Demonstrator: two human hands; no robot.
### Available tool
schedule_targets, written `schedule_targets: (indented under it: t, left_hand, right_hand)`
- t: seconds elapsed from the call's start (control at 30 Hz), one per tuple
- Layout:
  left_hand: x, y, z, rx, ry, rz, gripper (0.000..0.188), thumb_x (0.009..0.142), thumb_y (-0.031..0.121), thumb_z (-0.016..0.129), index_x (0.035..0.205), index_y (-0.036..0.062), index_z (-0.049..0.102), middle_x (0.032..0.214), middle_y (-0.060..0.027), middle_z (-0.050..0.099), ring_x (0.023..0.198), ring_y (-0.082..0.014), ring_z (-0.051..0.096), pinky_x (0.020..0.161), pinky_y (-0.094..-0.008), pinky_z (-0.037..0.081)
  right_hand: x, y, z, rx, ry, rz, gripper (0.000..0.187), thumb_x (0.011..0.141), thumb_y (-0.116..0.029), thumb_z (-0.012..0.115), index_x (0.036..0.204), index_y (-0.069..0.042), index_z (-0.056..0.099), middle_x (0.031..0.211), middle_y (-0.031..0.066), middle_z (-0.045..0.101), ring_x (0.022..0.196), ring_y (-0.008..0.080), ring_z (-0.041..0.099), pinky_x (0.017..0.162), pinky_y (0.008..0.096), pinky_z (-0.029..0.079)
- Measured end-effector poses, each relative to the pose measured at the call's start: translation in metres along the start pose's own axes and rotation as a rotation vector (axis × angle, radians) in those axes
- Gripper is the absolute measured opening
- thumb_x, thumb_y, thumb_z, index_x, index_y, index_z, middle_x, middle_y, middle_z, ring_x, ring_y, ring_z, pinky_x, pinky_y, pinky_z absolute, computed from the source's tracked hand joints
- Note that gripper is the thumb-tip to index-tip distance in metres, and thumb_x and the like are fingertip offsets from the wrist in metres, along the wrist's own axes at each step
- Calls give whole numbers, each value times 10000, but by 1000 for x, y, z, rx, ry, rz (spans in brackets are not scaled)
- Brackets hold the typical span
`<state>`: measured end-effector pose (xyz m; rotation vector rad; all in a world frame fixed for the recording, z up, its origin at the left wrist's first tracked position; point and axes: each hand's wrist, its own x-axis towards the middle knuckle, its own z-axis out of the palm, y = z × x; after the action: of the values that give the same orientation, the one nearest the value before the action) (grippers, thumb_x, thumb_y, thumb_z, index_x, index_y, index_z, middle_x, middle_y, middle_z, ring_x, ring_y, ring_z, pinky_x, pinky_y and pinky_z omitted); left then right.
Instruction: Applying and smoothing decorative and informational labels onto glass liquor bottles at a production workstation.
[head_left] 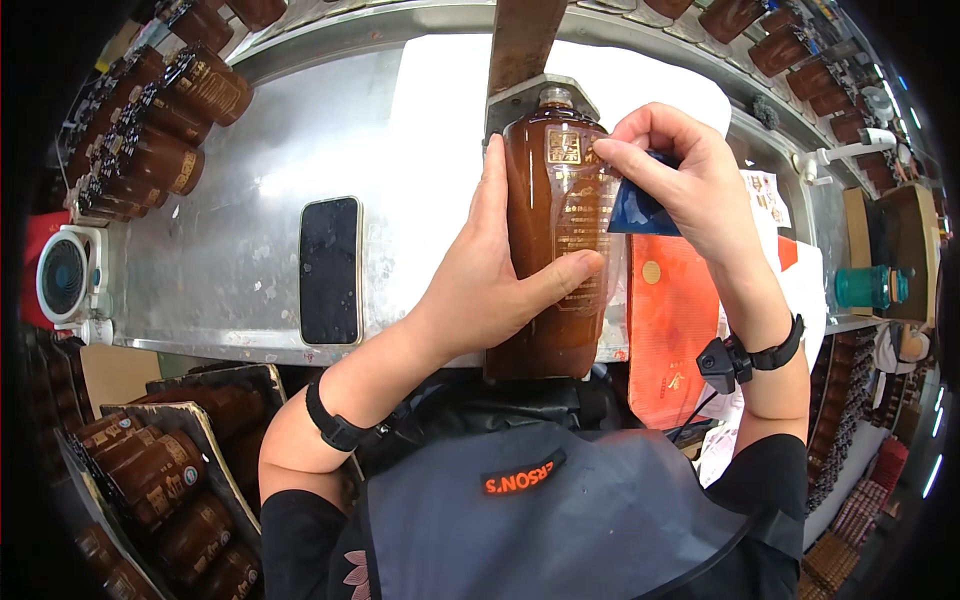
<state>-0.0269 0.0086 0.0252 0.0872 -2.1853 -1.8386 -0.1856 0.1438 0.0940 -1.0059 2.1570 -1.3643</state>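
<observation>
At bench [250, 200] edge, L hand [505, 285] is gripping brown bottle [560, 240]; R hand [695, 180] is holding blue sheet [640, 212], thumb touching near gold print [565, 147], prob. tending surface; next move's prob. needing steady L grip.

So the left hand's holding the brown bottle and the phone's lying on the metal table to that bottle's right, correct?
Not quite: the head view shows the phone lying left of the brown bottle. It is on the metal table, and the left hand holds the bottle.
</observation>
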Motion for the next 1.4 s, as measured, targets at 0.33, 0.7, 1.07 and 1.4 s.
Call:
schedule_targets:
  t: [0.33,0.7,1.07,1.4]
  left_hand:
    - [28,-1,6,-258,192,-74,846,941,309,660,1445,-180,189,1334,-232,518,1248,-239,501,1057,-330,388]
    - [20,6,-1,-354,103,-77,648,985,285,599,1388,-143,326,1232,-154,588,1111,-151,550,960,-290,448]
    - [0,9,-4,-300,-37,-85,868,909,174,700,1474,-103,101,1330,-174,500,1198,-190,535,1003,-321,450]
    - [7,9,0,-468,2,-76,661,953,149,636,1441,-57,241,1272,-123,540,1138,-148,546,986,-310,448]
  right_hand:
    - [6,8,-4,4,-51,23,165,896,-177,715,843,-36,650,723,-41,606,679,8,522,622,174,402]
    - [-44,33,3,312,-36,230,458,924,-238,682,1291,10,564,1011,39,654,909,60,586,794,218,474]
    - [-72,27,29,588,-162,265,789,821,-128,778,1474,-4,354,1250,104,562,909,92,627,857,252,497]
    - [-71,30,33,655,-123,306,764,850,-157,766,1472,-2,350,1237,117,569,1031,154,629,918,277,492]
